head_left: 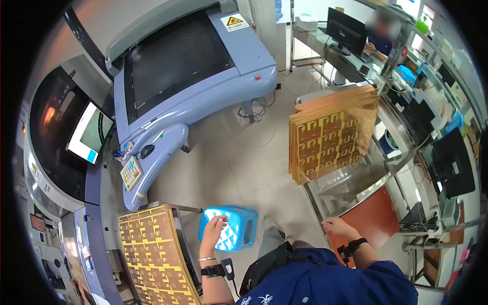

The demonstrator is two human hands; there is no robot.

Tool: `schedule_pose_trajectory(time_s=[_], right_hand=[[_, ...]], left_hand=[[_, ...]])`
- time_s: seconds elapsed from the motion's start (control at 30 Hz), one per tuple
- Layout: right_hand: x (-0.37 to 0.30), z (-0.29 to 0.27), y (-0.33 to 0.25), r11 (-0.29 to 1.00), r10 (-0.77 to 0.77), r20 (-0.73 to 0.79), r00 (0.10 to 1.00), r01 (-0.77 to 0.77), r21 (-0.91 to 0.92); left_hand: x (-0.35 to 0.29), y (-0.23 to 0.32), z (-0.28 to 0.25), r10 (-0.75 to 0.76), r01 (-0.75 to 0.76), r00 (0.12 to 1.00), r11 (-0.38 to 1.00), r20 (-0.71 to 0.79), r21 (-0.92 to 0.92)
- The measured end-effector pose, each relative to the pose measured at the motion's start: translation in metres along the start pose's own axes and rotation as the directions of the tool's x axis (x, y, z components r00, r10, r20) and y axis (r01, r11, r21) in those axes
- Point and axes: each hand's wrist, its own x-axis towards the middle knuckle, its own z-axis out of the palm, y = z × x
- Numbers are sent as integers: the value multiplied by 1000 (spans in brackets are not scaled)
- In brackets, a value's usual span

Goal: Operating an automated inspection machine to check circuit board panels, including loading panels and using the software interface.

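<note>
My left hand hangs over a blue plastic stool with a shiny white-patterned top. Its fingers are loosely bent and hold nothing that I can see. To the right, my right hand is held out with loose fingers and nothing visible in it, near a metal rack with a red-brown board low down. Beyond it, a stack of copper-coloured circuit panels stands upright on the rack. Another stack of patterned panels leans on a stand to the left of my left forearm. Neither hand touches a panel.
A large blue-grey machine with a dark bed fills the upper left, with a keypad and a mouse on its side shelf. Cables lie on the floor beneath. Another person sits behind a monitor at a desk.
</note>
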Motion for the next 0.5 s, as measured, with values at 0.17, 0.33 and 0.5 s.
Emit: schedule_pose_trajectory(time_s=[0.17, 0.33, 0.5], right_hand=[[43, -36, -66, 935, -308, -72, 949, 288, -208], [95, -41, -113, 890, -409, -45, 911, 388, -239], [140, -47, -128, 960, -202, 141, 969, 224, -169]], left_hand=[[45, 24, -11, 36, -34, 993, 999, -116, 14], [87, 19, -35, 91, -95, 985, 995, -146, -22], [113, 25, -50, 95, -93, 973, 995, -212, 16]])
